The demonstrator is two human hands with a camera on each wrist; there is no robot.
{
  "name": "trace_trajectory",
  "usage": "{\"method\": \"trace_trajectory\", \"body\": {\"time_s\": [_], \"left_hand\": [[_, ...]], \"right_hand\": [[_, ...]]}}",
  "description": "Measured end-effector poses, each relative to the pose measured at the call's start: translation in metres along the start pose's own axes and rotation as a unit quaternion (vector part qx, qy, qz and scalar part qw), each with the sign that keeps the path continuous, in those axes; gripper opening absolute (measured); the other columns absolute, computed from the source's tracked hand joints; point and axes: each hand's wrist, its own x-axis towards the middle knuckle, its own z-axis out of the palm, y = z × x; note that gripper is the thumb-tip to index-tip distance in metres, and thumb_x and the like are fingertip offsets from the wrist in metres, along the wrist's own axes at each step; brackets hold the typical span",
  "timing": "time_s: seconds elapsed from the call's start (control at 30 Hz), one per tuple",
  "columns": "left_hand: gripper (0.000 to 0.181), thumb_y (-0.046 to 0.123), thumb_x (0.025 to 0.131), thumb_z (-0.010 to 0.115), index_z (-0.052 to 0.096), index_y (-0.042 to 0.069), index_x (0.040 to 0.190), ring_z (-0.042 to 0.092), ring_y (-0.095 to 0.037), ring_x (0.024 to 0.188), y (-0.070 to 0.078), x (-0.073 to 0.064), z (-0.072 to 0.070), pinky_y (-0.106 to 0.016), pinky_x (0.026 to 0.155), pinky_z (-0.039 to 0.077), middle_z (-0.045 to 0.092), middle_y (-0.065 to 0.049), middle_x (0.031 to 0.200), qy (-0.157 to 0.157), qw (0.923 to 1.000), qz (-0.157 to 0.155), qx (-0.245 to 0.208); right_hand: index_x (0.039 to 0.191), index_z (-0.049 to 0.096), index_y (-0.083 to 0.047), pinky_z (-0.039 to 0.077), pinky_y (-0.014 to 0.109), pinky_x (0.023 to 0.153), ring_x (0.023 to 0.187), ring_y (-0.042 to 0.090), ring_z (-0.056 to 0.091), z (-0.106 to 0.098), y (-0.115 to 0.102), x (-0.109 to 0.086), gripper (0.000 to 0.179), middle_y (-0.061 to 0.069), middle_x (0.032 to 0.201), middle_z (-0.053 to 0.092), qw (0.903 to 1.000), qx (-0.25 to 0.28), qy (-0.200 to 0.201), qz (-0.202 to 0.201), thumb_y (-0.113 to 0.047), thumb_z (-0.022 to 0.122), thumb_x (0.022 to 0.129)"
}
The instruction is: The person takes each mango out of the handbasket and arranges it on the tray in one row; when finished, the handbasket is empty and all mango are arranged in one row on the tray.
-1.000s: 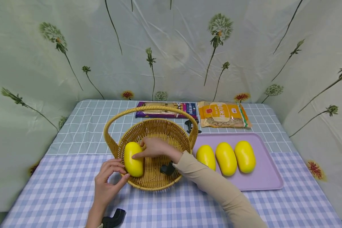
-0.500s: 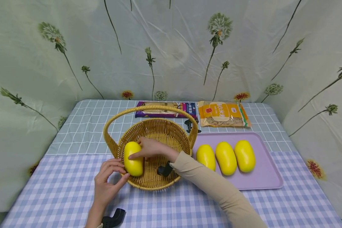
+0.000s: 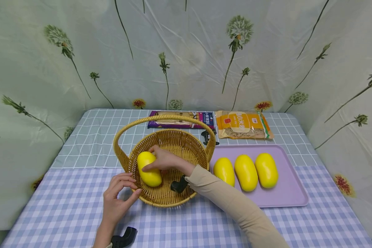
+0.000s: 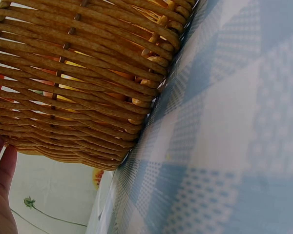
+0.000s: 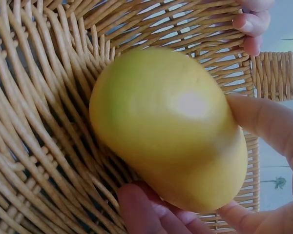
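Note:
Inside the round wicker basket (image 3: 186, 137), my right hand (image 3: 167, 160) grips a yellow mango (image 3: 149, 174), thumb on one side and fingers on the other. The right wrist view shows the mango (image 5: 166, 126) close up, its far end greenish, tilted over the woven bottom. My left hand (image 3: 117, 196) holds the basket's near-left rim, its fingertips reaching over the edge. From the left wrist, the basket's side (image 4: 83, 87) fills the upper left, with the left hand's fingers (image 4: 5, 170) at the rim and yellow showing through the weave.
Right of the basket lies a lilac tray (image 3: 286, 193) with three more mangoes (image 3: 246, 173). Behind stand a purple noodle-like packet (image 3: 173, 120), an orange bag of grain (image 3: 243, 125) and a small black object (image 3: 208, 137). The basket's tall handle (image 3: 164, 118) arches over its opening.
The mango has shifted slightly right and away from the basket's left wall, and turned to a slant, with the right hand on it. The left hand has stayed at the rim.

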Motion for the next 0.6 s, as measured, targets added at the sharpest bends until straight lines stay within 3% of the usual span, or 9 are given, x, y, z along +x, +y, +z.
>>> {"method": "trace_trajectory", "body": {"time_s": [0.3, 0.6], "left_hand": [[0.018, 0.015, 0.076, 0.08, 0.064, 0.007, 0.076, 0.054, -0.03, 0.101, -0.022, -0.014, -0.002, -0.029, 0.096, 0.04, 0.062, -0.016, 0.087, -0.003, 1.0, -0.003, 0.001], [0.017, 0.013, 0.076, 0.079, 0.063, 0.006, 0.076, 0.054, -0.029, 0.1, -0.018, -0.012, -0.001, -0.029, 0.095, 0.041, 0.062, -0.017, 0.086, 0.002, 1.0, 0.005, -0.002]], "right_hand": [[0.129, 0.042, -0.01, 0.052, 0.025, 0.062, 0.081, 0.015, 0.057, -0.004, 0.001, -0.001, 0.068, 0.007, 0.103, 0.057, 0.9999, -0.008, 0.013, -0.001, -0.031, 0.079, 0.076], [0.128, 0.04, -0.01, 0.049, 0.024, 0.069, 0.084, 0.014, 0.057, -0.009, 0.003, -0.002, 0.07, 0.006, 0.103, 0.058, 0.9989, -0.046, 0.006, -0.005, -0.034, 0.079, 0.076]]}}
